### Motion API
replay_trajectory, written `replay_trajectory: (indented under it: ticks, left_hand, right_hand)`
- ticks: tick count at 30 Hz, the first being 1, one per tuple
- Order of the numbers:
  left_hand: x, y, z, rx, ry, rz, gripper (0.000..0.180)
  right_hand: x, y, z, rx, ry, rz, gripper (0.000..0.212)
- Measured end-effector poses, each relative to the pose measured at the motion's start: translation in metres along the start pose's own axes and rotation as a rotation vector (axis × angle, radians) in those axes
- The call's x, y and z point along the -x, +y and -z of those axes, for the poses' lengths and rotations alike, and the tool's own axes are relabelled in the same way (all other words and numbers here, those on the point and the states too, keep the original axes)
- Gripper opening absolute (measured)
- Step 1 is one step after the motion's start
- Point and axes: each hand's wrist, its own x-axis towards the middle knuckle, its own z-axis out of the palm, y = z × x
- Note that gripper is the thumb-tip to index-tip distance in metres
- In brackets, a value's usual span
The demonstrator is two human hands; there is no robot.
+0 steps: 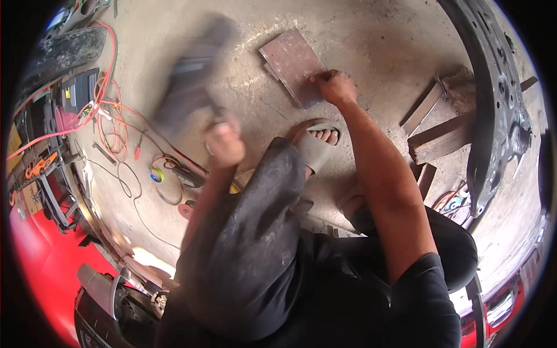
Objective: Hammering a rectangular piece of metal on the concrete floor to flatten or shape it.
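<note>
My left hand (223, 142) is closed round the handle of a hammer. The hammer's big dark head (194, 66) is raised above the floor and smeared by motion. Further right, a flat reddish-brown rectangular plate (295, 65) lies tilted on the concrete, with another piece's edge showing under its left side. My right hand (337, 87) grips the plate at its right edge, fingers curled and arm stretched forward. Exactly how the fingertips meet the plate is partly hidden. Between my arms, my sandalled foot (319, 145) stands just below the plate.
Rusty metal blocks (441, 138) and a large black perforated beam (490, 110) stand on the right. Red and dark hoses (113, 110), a screwdriver (138, 152) and a tape roll (156, 175) lie at left. A red car panel (52, 261) borders the lower left.
</note>
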Motion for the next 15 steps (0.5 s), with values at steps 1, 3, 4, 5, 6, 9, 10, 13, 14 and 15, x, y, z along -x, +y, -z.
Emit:
replay_trajectory:
  ticks: [1,3,4,5,6,9,10,13,14,15]
  left_hand:
    - [0.033,-0.044,-0.011,-0.417,-0.036,0.117,0.046]
    - [0.091,-0.109,-0.006,-0.485,-0.151,0.38,0.044]
    - [0.12,-0.135,-0.002,-0.593,-0.058,0.208,0.044]
    - [0.109,-0.108,-0.013,-0.326,-0.043,0.553,0.043]
    - [0.101,-0.053,-0.005,-0.075,-0.042,0.932,0.041]
    - [0.074,-0.016,0.044,-0.264,0.105,0.724,0.043]
    - [0.066,0.001,0.056,-0.353,0.144,0.633,0.044]
    - [-0.016,0.063,0.071,0.313,0.11,0.049,0.058]
    - [-0.042,0.094,0.067,0.432,0.173,0.02,0.066]
    - [-0.067,0.113,0.077,0.553,0.101,-0.115,0.07]
  right_hand:
    - [0.0,-0.001,0.0,0.002,0.006,0.004,0.047]
    - [0.001,0.008,-0.007,0.089,0.013,0.136,0.059]
    - [-0.008,0.016,-0.03,0.239,0.236,0.174,0.057]
    - [-0.023,0.021,-0.032,0.159,0.17,0.128,0.055]
    - [-0.014,0.031,-0.042,0.077,0.065,0.078,0.054]
    - [0.008,0.005,-0.033,-0.001,0.005,0.139,0.042]
    - [0.005,0.008,-0.033,0.003,0.001,0.134,0.042]
    - [-0.01,0.042,-0.018,-0.025,0.003,0.198,0.048]
    - [-0.012,0.049,-0.014,-0.024,0.006,0.19,0.048]
    - [-0.012,0.049,-0.014,0.019,0.008,0.175,0.049]
